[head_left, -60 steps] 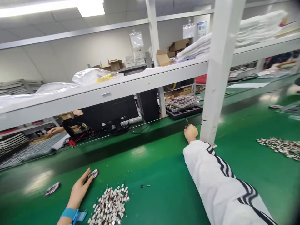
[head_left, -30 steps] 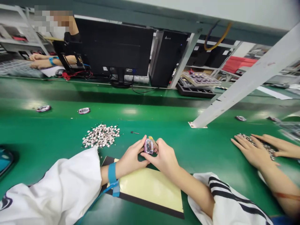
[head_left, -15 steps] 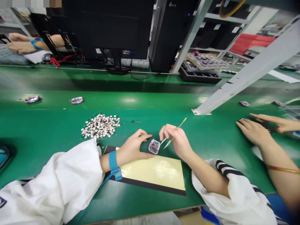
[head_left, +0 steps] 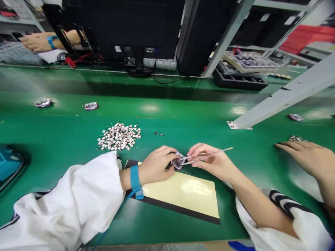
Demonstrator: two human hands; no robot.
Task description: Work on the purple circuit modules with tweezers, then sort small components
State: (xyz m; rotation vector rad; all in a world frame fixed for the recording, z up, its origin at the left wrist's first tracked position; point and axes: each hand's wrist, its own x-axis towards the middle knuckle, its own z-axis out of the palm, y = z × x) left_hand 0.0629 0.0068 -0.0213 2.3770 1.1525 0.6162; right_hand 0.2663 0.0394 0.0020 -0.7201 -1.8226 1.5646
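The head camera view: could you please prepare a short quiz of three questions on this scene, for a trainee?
1. Which of the wearer's hands holds the tweezers?
2. True or false: the wearer's left hand touches the purple-rimmed device.
3. Choose: in the picture, the pile of small pale pieces lies (a) to the left or (b) to the right of the small dark-headed part.

Key: 1. The right hand. 2. True. 3. (a).

Electronics assembly workshop: green workbench, heap of small parts, tweezers, corded wrist strap.
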